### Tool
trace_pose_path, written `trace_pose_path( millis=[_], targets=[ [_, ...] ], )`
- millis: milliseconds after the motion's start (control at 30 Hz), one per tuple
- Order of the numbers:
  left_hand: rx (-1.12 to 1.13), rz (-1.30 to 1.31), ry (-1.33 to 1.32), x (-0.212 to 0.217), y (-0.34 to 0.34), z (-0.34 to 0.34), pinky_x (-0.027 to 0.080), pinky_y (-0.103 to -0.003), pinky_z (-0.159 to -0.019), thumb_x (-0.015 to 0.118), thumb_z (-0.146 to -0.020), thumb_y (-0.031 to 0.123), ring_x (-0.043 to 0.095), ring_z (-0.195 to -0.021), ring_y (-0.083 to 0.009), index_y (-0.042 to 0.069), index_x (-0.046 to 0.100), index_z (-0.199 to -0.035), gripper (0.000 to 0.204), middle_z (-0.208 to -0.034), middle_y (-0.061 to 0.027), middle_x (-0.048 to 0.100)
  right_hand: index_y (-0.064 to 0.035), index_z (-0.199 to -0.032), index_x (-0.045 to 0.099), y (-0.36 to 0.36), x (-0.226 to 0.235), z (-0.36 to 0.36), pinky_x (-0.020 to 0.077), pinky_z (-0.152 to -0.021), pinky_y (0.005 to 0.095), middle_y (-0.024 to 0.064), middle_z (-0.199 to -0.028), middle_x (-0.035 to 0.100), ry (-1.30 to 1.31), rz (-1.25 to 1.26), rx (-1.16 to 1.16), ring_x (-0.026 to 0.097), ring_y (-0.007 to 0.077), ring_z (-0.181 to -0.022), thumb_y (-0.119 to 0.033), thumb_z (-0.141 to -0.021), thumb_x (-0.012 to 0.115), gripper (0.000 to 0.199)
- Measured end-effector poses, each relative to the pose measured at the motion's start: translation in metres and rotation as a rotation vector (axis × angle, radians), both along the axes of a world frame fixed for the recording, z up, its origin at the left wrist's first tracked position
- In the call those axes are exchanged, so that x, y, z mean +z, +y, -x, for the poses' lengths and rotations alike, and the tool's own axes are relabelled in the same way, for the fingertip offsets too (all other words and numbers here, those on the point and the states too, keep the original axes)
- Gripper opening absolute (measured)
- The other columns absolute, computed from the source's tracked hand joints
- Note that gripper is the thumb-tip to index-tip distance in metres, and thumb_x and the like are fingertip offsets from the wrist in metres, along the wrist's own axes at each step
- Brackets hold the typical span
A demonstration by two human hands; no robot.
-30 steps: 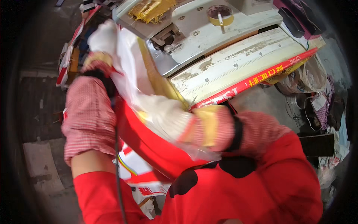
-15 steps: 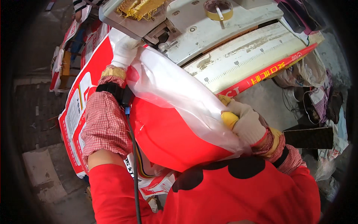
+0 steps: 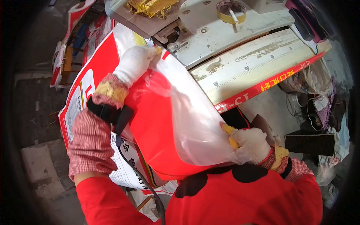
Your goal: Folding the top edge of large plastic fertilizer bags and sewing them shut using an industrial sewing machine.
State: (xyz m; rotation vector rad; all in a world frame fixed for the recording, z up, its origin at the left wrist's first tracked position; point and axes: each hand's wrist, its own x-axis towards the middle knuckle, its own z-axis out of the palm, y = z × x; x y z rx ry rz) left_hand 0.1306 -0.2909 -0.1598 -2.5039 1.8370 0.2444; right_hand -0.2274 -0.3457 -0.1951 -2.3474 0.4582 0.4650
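Observation:
A red and white woven sack [image 3: 150,123] lies across my lap and the edge of a sewing machine [image 3: 198,41]. A clear plastic liner [image 3: 195,135] shows at its side, folded over the white part. My left hand [image 3: 137,63], in a white glove with yellow fingertips, pinches the sack's far edge close to the machine's needle area. Gloved the same way, my right hand [image 3: 253,144] is closed on the near right corner of the sack and liner. Its thumb and a finger press the material between them.
On the machine stand a roll of tape [image 3: 240,17] with a white stick in it and a frayed yellow pad [image 3: 152,7]. A worn ruled board [image 3: 243,62] fronts the machine. More sacks [image 3: 93,41] lie at left; a dark box [image 3: 309,144] and plastic bags are at right.
My left hand has turned and shifted right along the sack's edge, its elbow swinging outward. My right hand has moved slightly lower, and the liner is spread flatter. The view has shifted a little.

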Motion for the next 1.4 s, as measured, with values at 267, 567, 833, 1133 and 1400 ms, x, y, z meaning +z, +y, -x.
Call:
trace_pose_path(
  millis=[267, 567, 833, 1133, 1400],
  targets=[
    [-0.15, 0.273, -0.469, -0.003, -0.056, -0.176, 0.048, -0.038, -0.071, 0.055, -0.074, 0.019, 0.06, -0.083, -0.0329, 0.005, 0.063, -0.089, 0.022, -0.086, -0.0179, 0.062, -0.0107, -0.1, 0.055, -0.011, -0.01, -0.09, 0.0455, -0.051, 0.0372, 0.0063, -0.066, 0.059, -0.486, 0.261, 0.033, 0.058, 0.0261, -0.057, -0.031, -0.074, 0.055, 0.033],
    [-0.171, 0.0, -0.698, 0.102, -0.038, -0.13, 0.048, -0.039, -0.067, 0.054, -0.075, 0.016, 0.059, -0.078, -0.0335, 0.006, 0.062, -0.078, 0.013, -0.077, -0.0175, 0.061, -0.0073, -0.079, 0.068, -0.023, 0.01, -0.226, 0.0503, -0.064, 0.0399, 0.0115, -0.075, 0.064, -0.458, 0.302, 0.014, 0.063, 0.0286, -0.073, -0.023, -0.072, 0.056, 0.021],
    [-0.733, -0.017, -0.31, 0.123, -0.039, 0.149, 0.047, -0.039, -0.06, 0.064, -0.069, 0.027, 0.056, -0.063, -0.0282, 0.006, 0.059, -0.079, 0.023, -0.072, -0.0085, 0.056, -0.0118, -0.085, 0.066, -0.087, -0.02, -0.277, 0.0446, -0.06, 0.0339, 0.0064, -0.085, 0.065, -0.359, -0.067, 0.322, 0.057, 0.0196, -0.069, -0.026, -0.063, 0.066, 0.027],
    [0.38, -0.674, 0.546, 0.163, 0.004, 0.15, 0.04, -0.018, -0.047, 0.066, -0.065, 0.028, 0.045, -0.043, -0.0082, 0.009, 0.052, -0.053, 0.027, -0.049, 0.0034, 0.045, -0.013, -0.078, 0.064, -0.063, 0.004, -0.233, 0.0471, -0.058, 0.0357, 0.0099, -0.067, 0.062, -0.478, 0.03, 0.433, 0.06, 0.0274, -0.063, -0.021, -0.068, 0.054, 0.016],
    [-0.621, -0.995, -0.238, 0.146, 0.09, 0.221, 0.046, -0.035, -0.054, 0.057, -0.065, 0.016, 0.057, -0.059, -0.0232, 0.011, 0.059, -0.055, 0.012, -0.057, -0.0072, 0.056, -0.0102, -0.066, 0.063, -0.043, -0.027, -0.23, 0.0477, -0.054, 0.0361, 0.0079, -0.066, 0.062, -0.48, 0.196, 0.269, 0.062, 0.0215, -0.064, -0.018, -0.07, 0.053, 0.013]
  ],
)
